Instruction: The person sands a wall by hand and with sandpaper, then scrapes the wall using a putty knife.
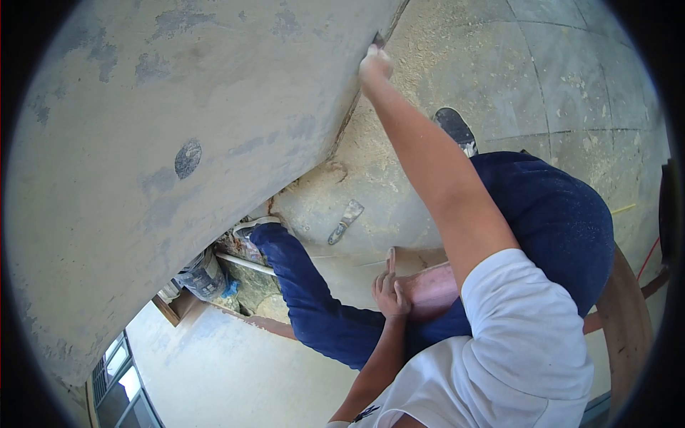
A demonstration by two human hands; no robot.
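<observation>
My right hand (376, 65) reaches far forward, closed on a small dark-tipped tool (379, 41) against the bottom edge of the pale wall (214, 93). The tool's handle is hidden in the fist. Nearer my body, my left hand (391, 296) is closed at the end of a flat pinkish board (430, 291), beside my bent leg. A narrow brown piece like a handle sticks up beyond its fingers. On the floor between my feet lies a putty knife (346, 222) with a stained blade.
Pale crumbs and dust cover the tiled floor (571, 78) along the wall. My shoes (457, 130) rest on it. A bucket (203, 277), a blue scrap (230, 288) and a white pipe (245, 264) are at lower left, near a window (123, 385). A curved wooden piece (624, 321) stands at right.
</observation>
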